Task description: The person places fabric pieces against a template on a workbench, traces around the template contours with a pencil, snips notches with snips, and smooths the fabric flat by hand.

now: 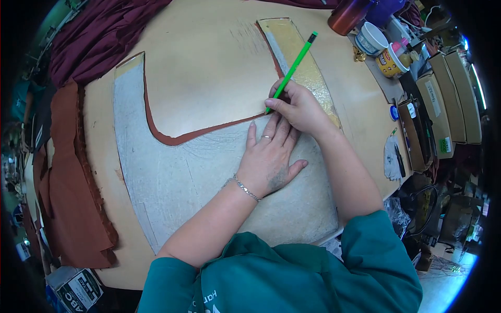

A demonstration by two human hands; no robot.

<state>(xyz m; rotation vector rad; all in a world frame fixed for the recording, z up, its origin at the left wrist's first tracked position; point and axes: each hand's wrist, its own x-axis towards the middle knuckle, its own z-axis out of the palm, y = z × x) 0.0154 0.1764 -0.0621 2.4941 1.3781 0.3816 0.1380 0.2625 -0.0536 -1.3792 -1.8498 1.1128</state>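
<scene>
A large grey template (162, 177) with two upright arms lies on the wooden table, its arm tips covered in yellowish tape. Reddish-brown material (175, 140) shows as a narrow strip along its inner curved edge. My left hand (269, 156) presses flat on the template, fingers spread, with a ring and a bracelet on it. Just above those fingertips, my right hand (297, 107) grips a green pencil (298, 58), whose lower end meets the template's inner edge near the right-hand corner.
Brown fabric (75, 193) lies at the left, below a maroon cloth (99, 36). At the upper right stand a metallic bottle (347, 15), a white tub (371, 39) and a yellow cup (390, 61). Cardboard boxes (441, 109) line the right side, near a black pen (400, 160).
</scene>
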